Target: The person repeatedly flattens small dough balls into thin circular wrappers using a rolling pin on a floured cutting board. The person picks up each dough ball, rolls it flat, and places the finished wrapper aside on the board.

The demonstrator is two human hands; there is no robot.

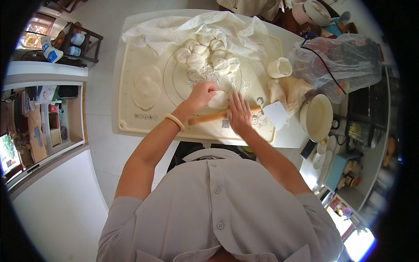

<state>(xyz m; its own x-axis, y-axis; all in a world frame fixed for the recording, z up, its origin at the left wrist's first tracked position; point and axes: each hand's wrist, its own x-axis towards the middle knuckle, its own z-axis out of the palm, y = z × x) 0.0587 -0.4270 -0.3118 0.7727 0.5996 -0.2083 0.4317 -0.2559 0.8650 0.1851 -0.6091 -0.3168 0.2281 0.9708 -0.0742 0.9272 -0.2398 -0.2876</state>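
My left hand pinches the left edge of a small flattened dough round on the pastry mat. Palm down, my right hand lies across a wooden rolling pin, its fingers extended beside the dough's right side. The pin slants across the mat, its left part blurred. Beyond my hands is a cluster of floured dough pieces, partly under a white cloth. Thin rolled dough wrappers lie at the mat's left, overlapping. Loose flour surrounds the cluster.
Right of the cluster stands a white cup. A white dough scraper lies by the mat's right edge, near a crumpled beige cloth. Farther right are an off-white basin and a clear plastic bag.
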